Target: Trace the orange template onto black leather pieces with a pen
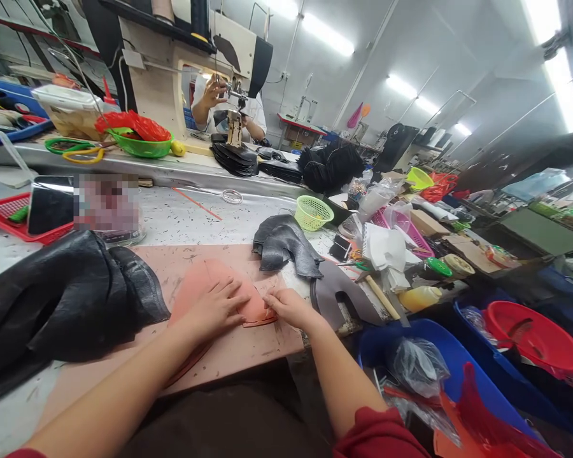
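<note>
My left hand (217, 307) lies flat with fingers spread on a salmon-pink leather piece (205, 280) that rests on a pink work board (248, 346). My right hand (289, 306) is closed in a pinch at the piece's right edge, on something too small to make out. A pile of black leather (62, 299) lies to the left. A folded black leather piece (284, 245) and a grey shaped piece (337, 292) lie just beyond and right of my right hand.
A small yellow-green basket (314, 212) and a hammer (379, 294) sit to the right. Blue bins (439, 343) and a red bowl (535, 331) stand lower right. A red tray (4, 213) is at left. Across the bench, another person's hands (214, 92) work at a sewing machine (195, 57).
</note>
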Motion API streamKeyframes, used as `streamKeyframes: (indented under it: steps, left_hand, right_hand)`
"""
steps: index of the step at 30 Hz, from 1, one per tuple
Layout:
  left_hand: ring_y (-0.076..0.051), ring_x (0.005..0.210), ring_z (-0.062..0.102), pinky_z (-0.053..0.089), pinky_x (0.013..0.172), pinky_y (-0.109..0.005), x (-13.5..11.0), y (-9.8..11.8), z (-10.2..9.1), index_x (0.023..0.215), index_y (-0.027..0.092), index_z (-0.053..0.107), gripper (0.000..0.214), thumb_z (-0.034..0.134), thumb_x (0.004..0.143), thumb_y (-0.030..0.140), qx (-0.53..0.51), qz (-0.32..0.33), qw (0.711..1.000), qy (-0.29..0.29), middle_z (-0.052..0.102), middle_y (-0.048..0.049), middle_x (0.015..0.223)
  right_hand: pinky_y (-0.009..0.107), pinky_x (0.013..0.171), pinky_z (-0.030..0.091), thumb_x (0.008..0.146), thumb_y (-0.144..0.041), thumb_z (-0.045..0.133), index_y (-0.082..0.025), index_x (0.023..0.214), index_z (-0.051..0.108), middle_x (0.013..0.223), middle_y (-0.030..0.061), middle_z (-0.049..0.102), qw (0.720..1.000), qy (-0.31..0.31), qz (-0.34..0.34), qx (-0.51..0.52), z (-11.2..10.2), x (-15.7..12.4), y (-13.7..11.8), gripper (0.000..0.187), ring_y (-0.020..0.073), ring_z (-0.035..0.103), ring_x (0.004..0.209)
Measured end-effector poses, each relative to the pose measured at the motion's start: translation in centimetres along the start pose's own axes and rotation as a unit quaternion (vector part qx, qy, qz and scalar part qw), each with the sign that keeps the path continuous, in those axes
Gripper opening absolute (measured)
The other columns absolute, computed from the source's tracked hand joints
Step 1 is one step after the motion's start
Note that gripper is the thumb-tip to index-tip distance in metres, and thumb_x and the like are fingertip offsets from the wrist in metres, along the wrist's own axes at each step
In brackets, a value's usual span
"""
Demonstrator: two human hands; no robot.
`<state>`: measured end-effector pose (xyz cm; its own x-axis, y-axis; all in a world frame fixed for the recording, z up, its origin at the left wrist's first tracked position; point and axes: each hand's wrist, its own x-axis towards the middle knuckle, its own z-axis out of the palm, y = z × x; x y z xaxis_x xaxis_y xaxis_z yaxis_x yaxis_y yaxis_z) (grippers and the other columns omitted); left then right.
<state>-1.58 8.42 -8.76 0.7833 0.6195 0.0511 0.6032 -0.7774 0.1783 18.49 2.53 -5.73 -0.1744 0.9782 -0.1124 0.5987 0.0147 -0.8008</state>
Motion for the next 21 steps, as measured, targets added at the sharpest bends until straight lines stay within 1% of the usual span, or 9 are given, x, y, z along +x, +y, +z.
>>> streamKeyframes:
  steps: [3,6,9,11,12,14,17,19,21]
  left_hand:
    - [-0.028,0.121,0.044,0.034,0.099,-0.042,0.1,-0.1,0.0,0.112,0.031,0.062,0.036,0.058,0.078,0.042,-0.006,0.004,1.0,0.004,0.049,-0.0069,0.134]
    - [-0.028,0.122,0.043,0.034,0.099,-0.042,0.2,-0.1,0.0,0.113,0.032,0.061,0.038,0.058,0.077,0.043,-0.004,0.002,1.0,0.002,0.049,-0.0063,0.134]
    - [-0.028,0.123,0.043,0.032,0.1,-0.042,0.2,-0.1,-0.2,0.113,0.032,0.061,0.037,0.058,0.078,0.043,-0.015,-0.001,1.0,0.0,0.049,-0.0064,0.134]
    - [-0.029,0.123,0.042,0.032,0.1,-0.044,0.2,-0.1,-0.3,0.114,0.031,0.061,0.038,0.057,0.078,0.042,-0.024,0.0,1.0,-0.006,0.049,-0.0072,0.134]
    - [-0.03,0.123,0.042,0.032,0.1,-0.045,0.1,-0.1,-0.3,0.114,0.03,0.06,0.038,0.057,0.078,0.042,-0.026,0.002,1.0,-0.008,0.049,-0.0076,0.134]
    - [-0.031,0.123,0.042,0.034,0.099,-0.047,0.0,-0.1,-0.2,0.115,0.029,0.059,0.04,0.058,0.077,0.042,-0.022,-0.002,1.0,-0.002,0.05,-0.009,0.133]
    - [-0.031,0.117,0.048,0.039,0.096,-0.045,-0.3,-0.5,0.1,0.117,0.022,0.057,0.047,0.061,0.074,0.042,-0.015,-0.009,0.999,0.049,0.052,-0.013,0.129]
    - [-0.03,0.113,0.052,0.041,0.094,-0.043,-0.5,-1.0,0.2,0.114,0.02,0.057,0.047,0.06,0.075,0.045,-0.016,0.007,0.993,0.116,0.056,-0.0136,0.123]
    - [-0.028,0.108,0.055,0.043,0.092,-0.042,-0.9,-1.6,-0.1,0.107,0.021,0.058,0.04,0.055,0.077,0.048,-0.026,0.025,0.979,0.198,0.06,-0.012,0.116]
  right_hand:
    - [0.023,0.061,0.041,0.088,-0.03,0.042,-0.018,0.069,0.057,0.062,-0.0016,0.059,1.0,0.01,0.004,-0.011,0.4,-1.2,0.5,0.027,0.0116,0.054,0.057]
    - [0.023,0.063,0.042,0.088,-0.029,0.043,-0.019,0.073,0.059,0.068,-0.0007,0.063,1.0,0.011,0.005,-0.002,0.1,-2.0,0.8,0.024,0.0123,0.057,0.063]
    - [0.023,0.061,0.04,0.086,-0.029,0.046,-0.019,0.071,0.059,0.055,-0.003,0.058,0.999,0.021,0.035,-0.03,-1.1,-2.4,0.9,0.023,0.0126,0.056,0.058]
    - [0.023,0.06,0.039,0.088,-0.031,0.042,-0.019,0.074,0.06,0.048,-0.005,0.052,0.997,0.035,0.065,-0.026,-1.7,-2.0,0.8,0.025,0.0123,0.053,0.053]
    - [0.023,0.06,0.039,0.089,-0.031,0.04,-0.019,0.078,0.06,0.049,-0.0052,0.052,0.997,0.043,0.069,-0.015,-1.7,-1.5,0.7,0.025,0.0122,0.053,0.053]
    - [0.023,0.063,0.04,0.089,-0.027,0.04,-0.019,0.084,0.058,0.06,-0.0034,0.057,0.996,0.062,0.057,-0.004,-1.2,0.1,0.1,0.021,0.012,0.054,0.06]
    - [0.024,0.069,0.041,0.081,-0.02,0.053,-0.019,0.08,0.055,0.078,-0.0004,0.058,0.995,0.083,0.042,-0.032,0.8,3.3,-1.1,0.002,0.0135,0.054,0.075]
    - [0.024,0.067,0.041,0.075,-0.02,0.061,-0.019,0.075,0.052,0.074,-0.0011,0.056,0.994,0.088,0.044,-0.041,2.1,5.1,-2.2,0.008,0.0143,0.053,0.073]
    - [0.023,0.064,0.04,0.073,-0.018,0.062,-0.02,0.074,0.05,0.069,-0.003,0.054,0.996,0.081,0.008,-0.038,3.0,6.1,-3.3,0.012,0.0135,0.052,0.068]
